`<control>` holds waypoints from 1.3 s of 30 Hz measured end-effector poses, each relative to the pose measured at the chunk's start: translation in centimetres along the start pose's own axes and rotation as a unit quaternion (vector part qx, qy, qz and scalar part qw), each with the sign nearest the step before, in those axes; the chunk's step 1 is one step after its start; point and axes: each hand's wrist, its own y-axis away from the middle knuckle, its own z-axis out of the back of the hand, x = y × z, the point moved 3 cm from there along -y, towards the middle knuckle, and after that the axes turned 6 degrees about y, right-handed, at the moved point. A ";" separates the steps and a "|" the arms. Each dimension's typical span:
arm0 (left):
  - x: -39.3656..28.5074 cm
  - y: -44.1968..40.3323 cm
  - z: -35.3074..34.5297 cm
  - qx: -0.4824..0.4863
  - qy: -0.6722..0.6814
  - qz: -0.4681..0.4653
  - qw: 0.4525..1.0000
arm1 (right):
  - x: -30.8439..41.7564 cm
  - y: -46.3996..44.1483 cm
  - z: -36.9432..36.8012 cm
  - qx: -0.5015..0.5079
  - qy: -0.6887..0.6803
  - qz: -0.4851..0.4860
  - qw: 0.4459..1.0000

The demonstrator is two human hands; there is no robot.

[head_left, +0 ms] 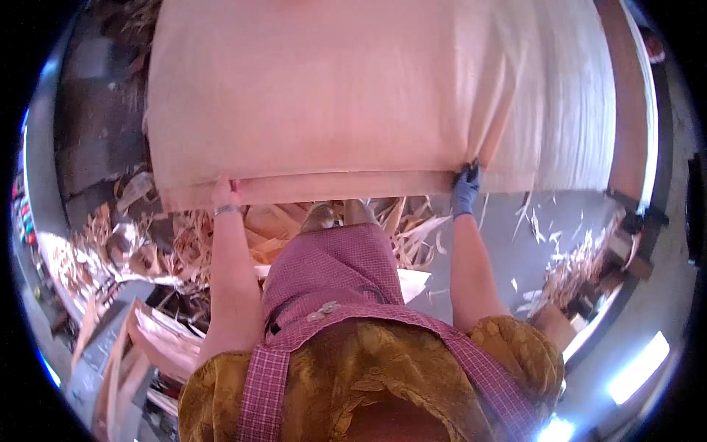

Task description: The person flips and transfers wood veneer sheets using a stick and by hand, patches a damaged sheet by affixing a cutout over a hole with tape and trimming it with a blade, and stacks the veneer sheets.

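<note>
A wide, thin pale sheet (317, 96), which looks like wood veneer, fills the upper middle of the view. My bare left hand (227, 193) grips its near edge on the left, with the fingers closed. On the right, my right hand (465, 190), in a dark blue glove, is closed on the same edge. Folds in the sheet run up and away from the right hand. Between the hands a narrow strip along the near edge shows a dark line above it.
Torn wood strips (191, 243) lie in heaps on the floor at the left and around my feet. More shavings (582, 265) lie at the right, beside dark blocks. Long wood pieces (158, 339) lie at the lower left. A bright light (639, 367) shows at the lower right.
</note>
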 end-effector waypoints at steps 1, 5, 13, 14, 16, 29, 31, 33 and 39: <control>-0.7 0.6 0.4 -0.013 -0.080 0.021 0.997 | -1.3 -0.2 0.0 0.008 -0.025 -0.018 0.999; -0.6 -0.4 1.1 -0.023 -0.072 0.039 0.996 | 0.1 0.1 0.4 0.004 0.011 0.017 1.000; -1.4 1.2 -0.3 -0.037 -0.105 0.050 0.993 | 5.1 1.1 1.4 0.004 0.083 -0.036 0.996; -1.3 0.8 0.0 -0.021 -0.108 0.058 0.992 | 5.2 1.2 1.5 0.004 0.094 -0.033 0.995; -1.1 -0.6 0.8 0.008 -0.114 0.074 0.991 | 5.0 1.2 1.5 0.007 0.115 -0.027 0.993; -0.8 0.8 1.5 0.055 -0.048 -0.017 0.997 | 4.2 5.1 6.1 0.011 -0.046 -0.078 0.996; -0.7 1.3 2.7 0.055 -0.022 -0.013 0.998 | 2.7 7.1 11.1 -0.026 0.066 -0.126 0.989; -0.9 2.5 3.6 0.063 0.001 -0.013 0.998 | -1.0 9.1 15.6 -0.053 0.168 -0.177 0.968; -2.7 9.9 6.7 0.067 -0.136 -0.055 0.987 | -5.4 13.6 27.9 -0.131 0.263 -0.219 0.930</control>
